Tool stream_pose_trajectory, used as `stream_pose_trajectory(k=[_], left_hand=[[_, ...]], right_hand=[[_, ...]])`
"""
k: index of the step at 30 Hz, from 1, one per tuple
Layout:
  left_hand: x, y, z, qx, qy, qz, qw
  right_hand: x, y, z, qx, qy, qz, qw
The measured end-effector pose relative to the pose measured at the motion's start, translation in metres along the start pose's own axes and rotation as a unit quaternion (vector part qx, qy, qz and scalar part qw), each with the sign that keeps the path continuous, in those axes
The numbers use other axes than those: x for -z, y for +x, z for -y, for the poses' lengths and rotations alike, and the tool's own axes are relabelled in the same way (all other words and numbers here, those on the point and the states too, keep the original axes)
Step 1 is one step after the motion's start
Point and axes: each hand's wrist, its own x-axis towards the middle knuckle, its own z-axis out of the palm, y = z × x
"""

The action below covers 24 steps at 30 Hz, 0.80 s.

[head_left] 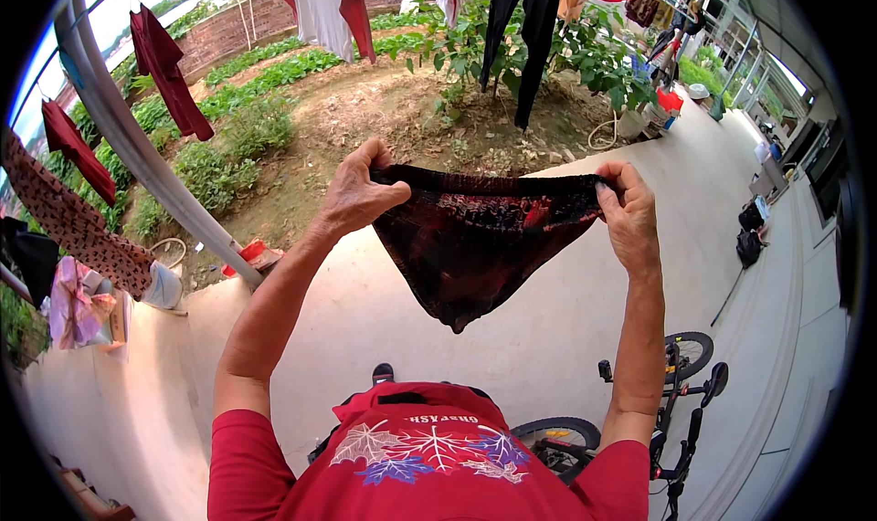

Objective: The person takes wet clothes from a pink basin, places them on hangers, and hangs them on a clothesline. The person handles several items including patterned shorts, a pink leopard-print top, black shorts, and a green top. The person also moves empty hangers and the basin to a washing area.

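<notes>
A pair of dark briefs [475, 247], black with a red and grey pattern, hangs stretched out in front of me. My left hand [361, 192] pinches one end of the black waistband between thumb and fingers. At the other end, my right hand [628, 210] grips the waistband the same way. The band runs nearly level between both hands, and the cloth tapers down to a point. Both arms are stretched forward over the pale concrete.
A bicycle [681, 402] stands close on my right. A metal post [151, 147] rises at left. Clothes hang beyond, including black trousers [523, 42], a white and red shirt [324, 14] and a dark red garment [164, 69]. Garden plants [247, 124] grow past the concrete floor [365, 311].
</notes>
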Motion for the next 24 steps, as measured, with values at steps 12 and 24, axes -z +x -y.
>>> stream_pose_trajectory(k=[12, 24], left_hand=[[0.048, -0.006, 0.060, 0.322, -0.120, 0.109, 0.933], [0.048, 0.030, 0.069, 0.108, -0.250, -0.103, 0.957]], right_hand=[[-0.069, 0.005, 0.018, 0.205, -0.240, -0.010, 0.949], [-0.099, 0.027, -0.001, -0.009, -0.203, -0.026, 0.979]])
